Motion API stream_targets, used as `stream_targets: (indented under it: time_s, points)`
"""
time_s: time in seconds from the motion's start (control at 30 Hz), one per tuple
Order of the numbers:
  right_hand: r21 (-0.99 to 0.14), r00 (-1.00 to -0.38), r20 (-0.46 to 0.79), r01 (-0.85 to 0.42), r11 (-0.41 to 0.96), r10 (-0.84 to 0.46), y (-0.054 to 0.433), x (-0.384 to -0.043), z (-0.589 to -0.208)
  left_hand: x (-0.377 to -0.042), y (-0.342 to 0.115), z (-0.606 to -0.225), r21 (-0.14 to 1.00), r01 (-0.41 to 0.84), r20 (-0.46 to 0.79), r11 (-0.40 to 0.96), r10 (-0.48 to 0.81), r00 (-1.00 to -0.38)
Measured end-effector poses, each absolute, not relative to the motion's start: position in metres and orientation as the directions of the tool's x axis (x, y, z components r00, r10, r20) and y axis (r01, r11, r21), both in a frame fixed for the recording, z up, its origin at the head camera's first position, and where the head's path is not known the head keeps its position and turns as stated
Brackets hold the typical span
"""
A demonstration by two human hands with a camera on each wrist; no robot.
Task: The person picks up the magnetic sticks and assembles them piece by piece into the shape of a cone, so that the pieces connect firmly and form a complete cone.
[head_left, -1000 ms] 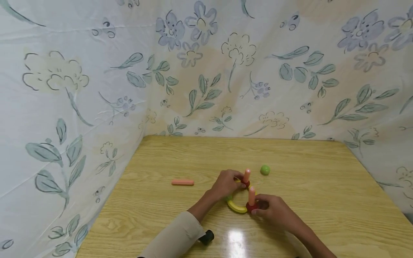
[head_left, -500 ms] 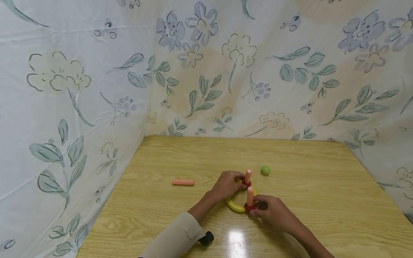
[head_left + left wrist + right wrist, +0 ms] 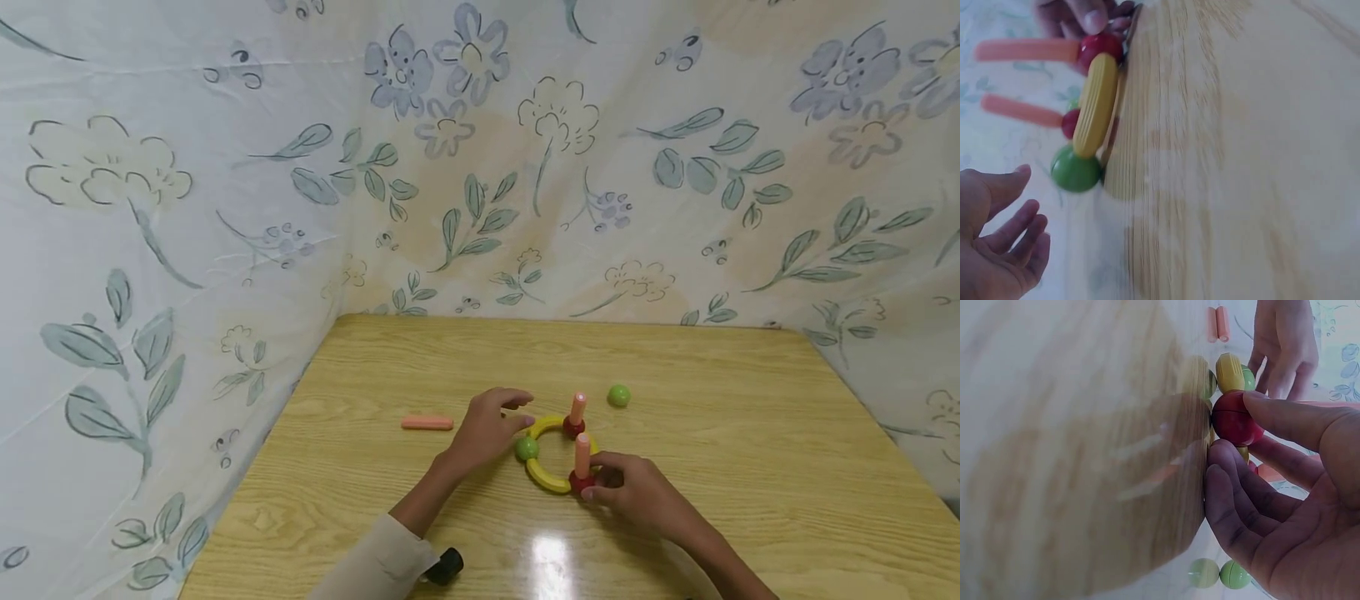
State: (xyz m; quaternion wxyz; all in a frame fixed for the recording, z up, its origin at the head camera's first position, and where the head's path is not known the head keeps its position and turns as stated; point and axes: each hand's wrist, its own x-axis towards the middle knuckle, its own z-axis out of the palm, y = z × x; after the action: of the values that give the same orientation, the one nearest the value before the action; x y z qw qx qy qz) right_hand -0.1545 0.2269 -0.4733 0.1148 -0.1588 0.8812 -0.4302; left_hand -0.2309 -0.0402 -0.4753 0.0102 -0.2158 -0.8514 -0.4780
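Note:
A toy ring lies on the table, made of yellow curved pieces (image 3: 547, 478) joined by balls. Its green ball (image 3: 527, 448) is on the left; a rear red ball (image 3: 574, 427) and a front red ball (image 3: 1233, 419) are on the right. From each red ball stands a salmon-coloured stick (image 3: 582, 456), upright. My right hand (image 3: 633, 490) pinches the front red ball between thumb and fingers. Just left of the ring, my left hand (image 3: 482, 431) is apart from it and holds nothing; its fingers are loosely bent in the left wrist view.
A loose salmon-coloured stick (image 3: 427, 423) lies left of the left hand. Behind the ring, to the right, a loose green ball (image 3: 619, 395) rests on the wooden table (image 3: 712, 392). Flowered cloth (image 3: 480, 208) hangs along the table's back and sides.
My left hand has let go of the rear red ball and drawn back to the left, uncovering the ring's green ball. The right hand has kept its pinch, after a slight shift left.

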Motion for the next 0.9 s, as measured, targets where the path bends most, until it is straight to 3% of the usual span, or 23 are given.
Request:
stream_targets:
  time_s: [0.4, 0.7, 0.9]
  points:
    - [-0.792, -0.929, -0.061, -0.178, 0.584, -0.366, 0.227, -0.151, -0.476, -0.217, -0.11, -0.472, 0.823, 0.34, 0.268, 0.455, 0.217, -0.939]
    - [-0.796, -0.928, -0.073, -0.166, 0.582, -0.365, 0.229, -0.153, -0.475, -0.218, -0.152, -0.473, 0.851, 0.199, 0.153, 0.486, 0.134, -0.979]
    - [-0.801, -0.925, -0.073, -0.169, 0.575, -0.373, 0.228, -0.154, -0.475, -0.216, -0.172, -0.483, 0.782, 0.222, 0.174, 0.582, 0.137, -0.975]
